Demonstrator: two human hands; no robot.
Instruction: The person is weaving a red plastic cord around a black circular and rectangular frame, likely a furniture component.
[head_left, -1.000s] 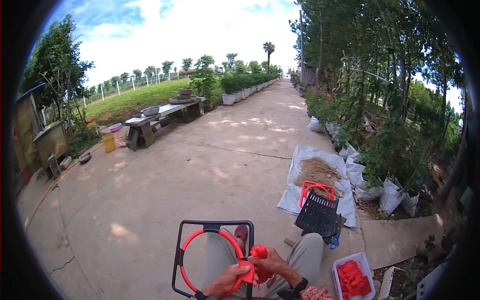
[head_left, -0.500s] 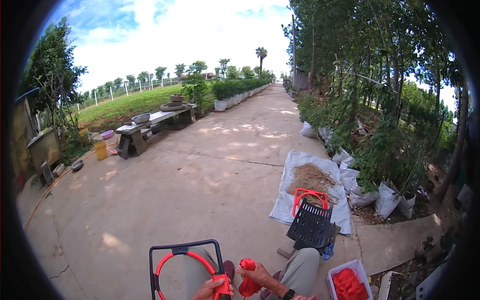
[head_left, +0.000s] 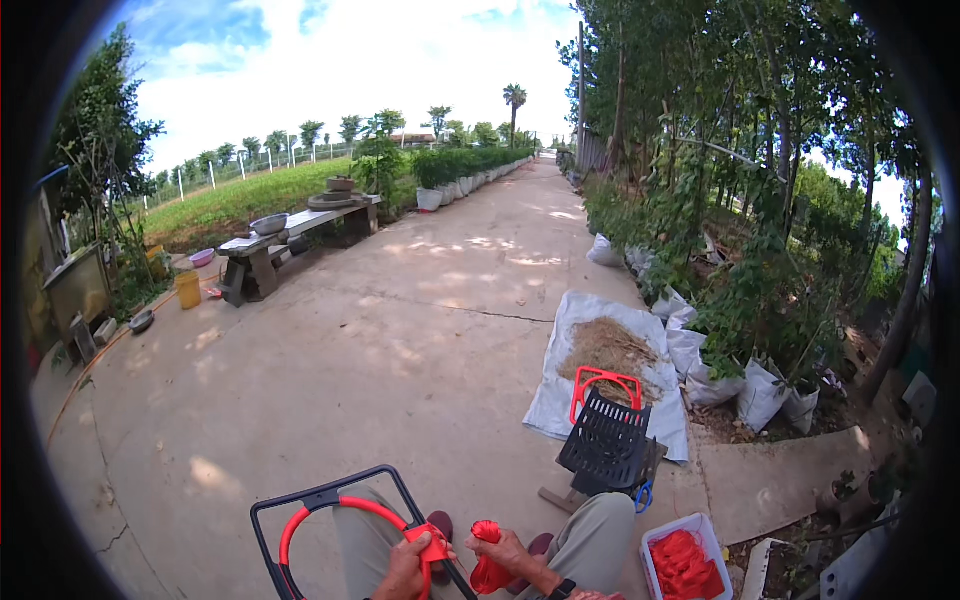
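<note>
Low in the view, my left hand (head_left: 406, 570) grips a frame (head_left: 322, 493) with a square black outer bar and a red ring inside. Its fingers close over a red wrapped patch (head_left: 434, 548) on the frame's right side. Just to the right, my right hand (head_left: 512, 556) is wrapped round a bundle of shiny red cord (head_left: 488, 576). The bundle hangs close to the frame's right side. Whether a strand joins the two is too fine to make out.
A black slotted chair (head_left: 606, 440) stands ahead to the right, with a red frame (head_left: 604, 376) and blue-handled scissors (head_left: 645, 495) by it. Nearby are a white bin (head_left: 708, 530) of red cord, a pale sheet (head_left: 548, 408) bearing dry straw, and white sacks (head_left: 765, 395). A bench (head_left: 245, 270) stands left.
The frame has tilted counterclockwise and shifted left with my left hand. My right hand keeps its hold on the red cord, slightly lower. The whole view has swung a little.
</note>
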